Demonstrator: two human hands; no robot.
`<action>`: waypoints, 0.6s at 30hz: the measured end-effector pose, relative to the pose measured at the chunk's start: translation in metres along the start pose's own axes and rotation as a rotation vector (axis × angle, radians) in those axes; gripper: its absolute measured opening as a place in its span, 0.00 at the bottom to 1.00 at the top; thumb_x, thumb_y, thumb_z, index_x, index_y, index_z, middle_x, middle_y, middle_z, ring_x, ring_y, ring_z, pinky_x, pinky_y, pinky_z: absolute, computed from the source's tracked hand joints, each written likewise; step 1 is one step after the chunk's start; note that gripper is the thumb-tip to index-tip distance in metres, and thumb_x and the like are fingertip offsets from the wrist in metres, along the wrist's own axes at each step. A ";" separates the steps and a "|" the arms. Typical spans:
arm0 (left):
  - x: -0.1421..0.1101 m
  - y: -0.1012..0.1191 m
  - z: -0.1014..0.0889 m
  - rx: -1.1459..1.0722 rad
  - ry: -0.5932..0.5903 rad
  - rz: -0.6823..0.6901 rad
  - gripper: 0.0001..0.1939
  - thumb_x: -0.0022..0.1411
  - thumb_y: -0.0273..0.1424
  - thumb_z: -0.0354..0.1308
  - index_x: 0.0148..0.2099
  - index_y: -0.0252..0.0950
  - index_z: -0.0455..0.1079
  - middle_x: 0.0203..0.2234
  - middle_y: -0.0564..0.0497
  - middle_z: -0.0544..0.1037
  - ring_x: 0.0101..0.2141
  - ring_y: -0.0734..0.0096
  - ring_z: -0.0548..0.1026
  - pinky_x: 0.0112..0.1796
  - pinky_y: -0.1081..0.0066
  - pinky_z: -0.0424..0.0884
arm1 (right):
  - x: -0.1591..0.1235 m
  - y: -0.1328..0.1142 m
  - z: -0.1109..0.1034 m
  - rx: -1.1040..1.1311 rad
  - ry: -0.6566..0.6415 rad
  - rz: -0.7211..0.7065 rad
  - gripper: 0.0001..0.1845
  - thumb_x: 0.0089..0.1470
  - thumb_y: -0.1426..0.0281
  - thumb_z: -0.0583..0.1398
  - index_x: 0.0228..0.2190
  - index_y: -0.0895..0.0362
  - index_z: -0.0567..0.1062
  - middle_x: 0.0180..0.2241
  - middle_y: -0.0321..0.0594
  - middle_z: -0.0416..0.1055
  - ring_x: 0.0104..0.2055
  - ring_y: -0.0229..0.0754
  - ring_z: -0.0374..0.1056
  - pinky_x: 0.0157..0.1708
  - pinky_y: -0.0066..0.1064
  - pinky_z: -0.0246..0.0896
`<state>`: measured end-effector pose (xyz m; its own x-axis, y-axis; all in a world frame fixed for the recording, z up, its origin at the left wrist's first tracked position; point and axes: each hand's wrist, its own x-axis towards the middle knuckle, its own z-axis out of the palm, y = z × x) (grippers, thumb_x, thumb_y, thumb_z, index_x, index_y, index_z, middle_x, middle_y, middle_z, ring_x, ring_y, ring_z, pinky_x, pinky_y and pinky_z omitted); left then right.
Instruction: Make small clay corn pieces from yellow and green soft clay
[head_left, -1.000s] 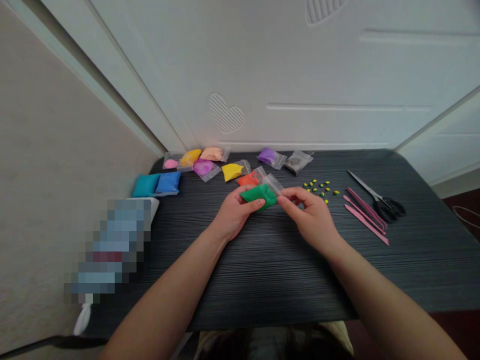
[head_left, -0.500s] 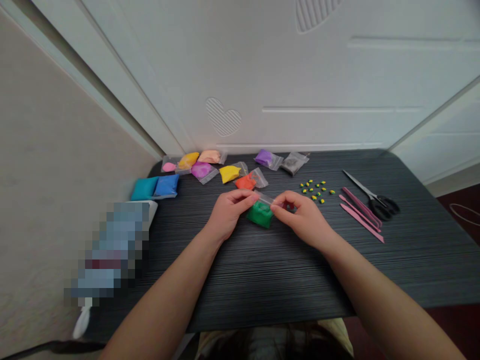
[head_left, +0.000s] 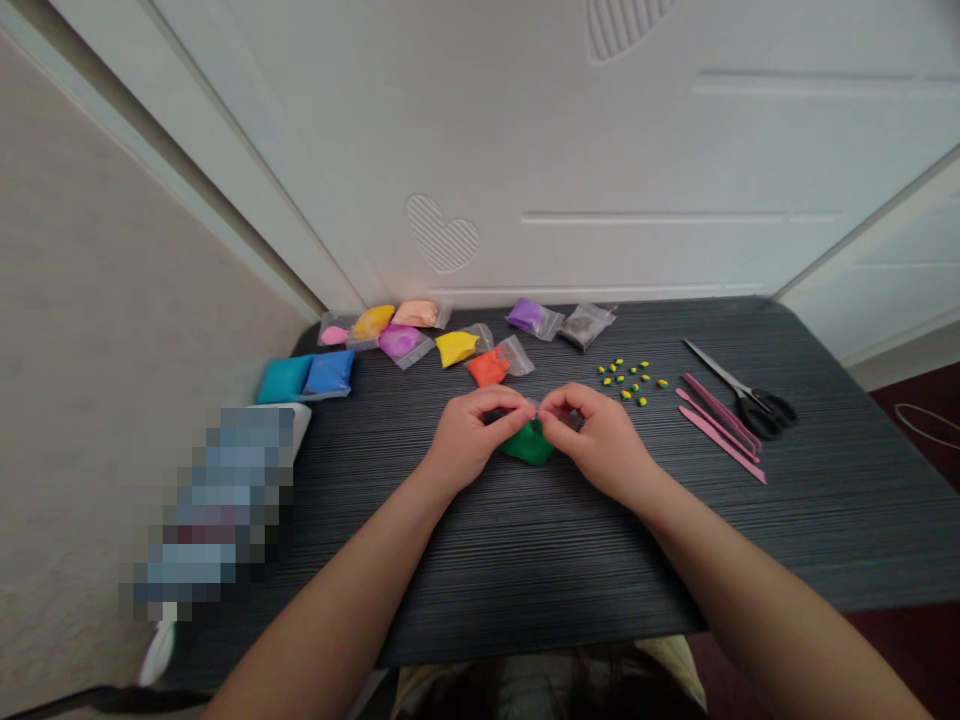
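Note:
A small clear zip bag of green clay (head_left: 529,446) is between my hands, over the middle of the dark table. My left hand (head_left: 477,430) pinches its top edge with thumb and forefinger. Close beside those fingertips, my right hand (head_left: 596,440) pinches the same edge from the other side. The fingers cover most of the bag's top, so I cannot tell whether the seal is closed. Just behind my left hand lies an orange-red clay bag (head_left: 489,367). Several tiny yellow-and-green pieces (head_left: 627,380) are scattered beyond my right hand.
Along the back lie bags of yellow (head_left: 456,348), purple (head_left: 527,316), grey (head_left: 584,326) and other clay. Blue (head_left: 330,372) and teal (head_left: 285,380) packs sit left, by a blurred package (head_left: 217,490). Pink tools (head_left: 721,442) and black-handled scissors (head_left: 763,408) lie right.
My hands have come closer together along the bag's top edge, the fingertips now nearly meeting. Less of the bag's clear top shows. The view has shifted slightly.

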<state>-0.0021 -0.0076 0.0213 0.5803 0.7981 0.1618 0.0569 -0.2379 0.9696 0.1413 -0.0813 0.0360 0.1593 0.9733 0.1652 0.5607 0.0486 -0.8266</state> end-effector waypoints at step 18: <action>0.002 -0.008 -0.002 -0.151 0.019 -0.118 0.05 0.49 0.31 0.59 0.28 0.34 0.71 0.26 0.53 0.73 0.29 0.72 0.68 0.32 0.73 0.63 | 0.003 0.004 -0.003 -0.115 -0.030 -0.041 0.07 0.51 0.68 0.54 0.27 0.56 0.70 0.25 0.35 0.68 0.29 0.35 0.62 0.29 0.27 0.54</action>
<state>-0.0032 -0.0029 0.0138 0.5610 0.8265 0.0479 -0.0004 -0.0576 0.9983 0.1464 -0.0793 0.0347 0.1110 0.9774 0.1801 0.6557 0.0641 -0.7523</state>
